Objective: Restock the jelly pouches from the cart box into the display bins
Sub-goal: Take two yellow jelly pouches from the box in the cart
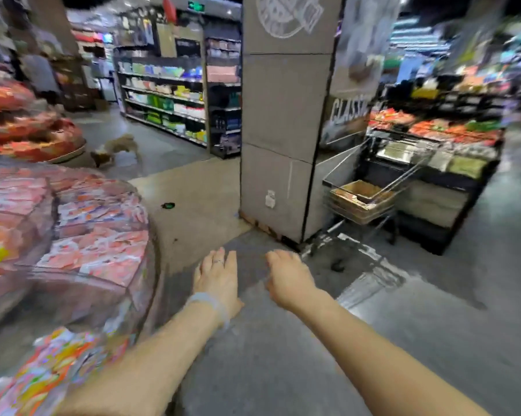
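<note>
Head view: left hand (216, 276) and right hand (286, 277) outstretched, fingers relaxed, holding nothing; display bins (73, 235) at nine o'clock, cart box (362, 202) at two o'clock.

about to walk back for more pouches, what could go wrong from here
1. Both hands, left and right, are empty, and the cart with the box stands past the pillar, so each refill means a carry.
2. A small dog is loose in the aisle, a possible trip hazard.
3. The view is blurred, so the floor ahead is hard to read.
</note>
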Demonstrator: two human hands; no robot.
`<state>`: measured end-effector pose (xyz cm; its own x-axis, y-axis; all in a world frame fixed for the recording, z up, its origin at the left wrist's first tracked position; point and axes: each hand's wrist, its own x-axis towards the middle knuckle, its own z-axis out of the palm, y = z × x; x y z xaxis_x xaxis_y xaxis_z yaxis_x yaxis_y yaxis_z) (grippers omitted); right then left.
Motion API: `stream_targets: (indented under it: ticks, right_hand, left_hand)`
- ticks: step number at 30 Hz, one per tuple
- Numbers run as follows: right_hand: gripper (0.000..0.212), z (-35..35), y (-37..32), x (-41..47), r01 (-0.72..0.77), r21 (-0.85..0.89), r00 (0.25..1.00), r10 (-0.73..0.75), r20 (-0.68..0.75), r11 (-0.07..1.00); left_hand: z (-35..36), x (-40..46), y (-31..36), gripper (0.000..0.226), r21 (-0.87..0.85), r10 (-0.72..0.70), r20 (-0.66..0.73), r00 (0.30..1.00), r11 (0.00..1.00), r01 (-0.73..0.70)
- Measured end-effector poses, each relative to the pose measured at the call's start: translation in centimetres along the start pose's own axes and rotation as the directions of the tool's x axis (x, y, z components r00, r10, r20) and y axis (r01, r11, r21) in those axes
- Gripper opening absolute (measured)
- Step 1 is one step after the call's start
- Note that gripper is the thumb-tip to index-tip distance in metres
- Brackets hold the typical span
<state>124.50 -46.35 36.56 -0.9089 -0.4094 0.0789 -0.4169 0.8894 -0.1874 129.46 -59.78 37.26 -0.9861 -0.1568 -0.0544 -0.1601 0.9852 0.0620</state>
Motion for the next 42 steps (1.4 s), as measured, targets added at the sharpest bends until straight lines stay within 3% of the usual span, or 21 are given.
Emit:
stream_targets:
  ticks: [5,8,11,16,24,33,39,42]
  right_hand:
    - [0.049,-2.7,13.2,-4.0,-0.303,-0.062,0.952,0.306,0.034,0.951]
    - [0.061,-3.7,18.9,-6.0,-0.434,-0.091,0.898,0.439,0.042,0.896]
    - [0.058,-4.2,24.4,-7.1,-0.544,-0.116,0.834,0.551,0.033,0.831]
    - [0.054,-6.2,32.1,-4.2,-0.655,-0.080,0.754,0.657,0.002,0.751]
    - [0.056,-11.0,44.1,6.3,-0.759,-0.051,0.651,0.758,-0.041,0.649]
    - [0.056,-8.4,57.3,21.7,-0.751,-0.015,0.659,0.751,0.033,0.660]
    - [0.053,-6.6,70.0,34.7,-0.681,-0.013,0.730,0.680,0.071,0.732]
    - [0.054,-7.5,75.7,41.2,-0.640,-0.027,0.762,0.639,0.106,0.768]
  left_hand:
    - [0.3,4.0,12.8,0.094,0.004,0.275,0.044,0.960,0.961,-0.276]
    - [0.8,6.0,19.2,0.089,0.003,0.401,0.073,0.913,0.915,-0.402]
    - [1.8,8.0,25.3,0.086,0.014,0.521,0.105,0.847,0.851,-0.525]
    - [1.8,14.6,34.1,0.083,0.023,0.660,0.094,0.746,0.747,-0.664]
    - [-1.2,29.3,45.3,0.079,-0.041,0.771,0.071,0.632,0.636,-0.771]
    - [1.4,47.4,52.8,0.080,-0.044,0.738,0.132,0.661,0.671,-0.740]
    - [4.4,62.0,59.4,0.091,-0.013,0.632,0.190,0.751,0.767,-0.642]
    - [4.5,69.5,62.0,0.086,-0.027,0.555,0.203,0.807,0.827,-0.561]
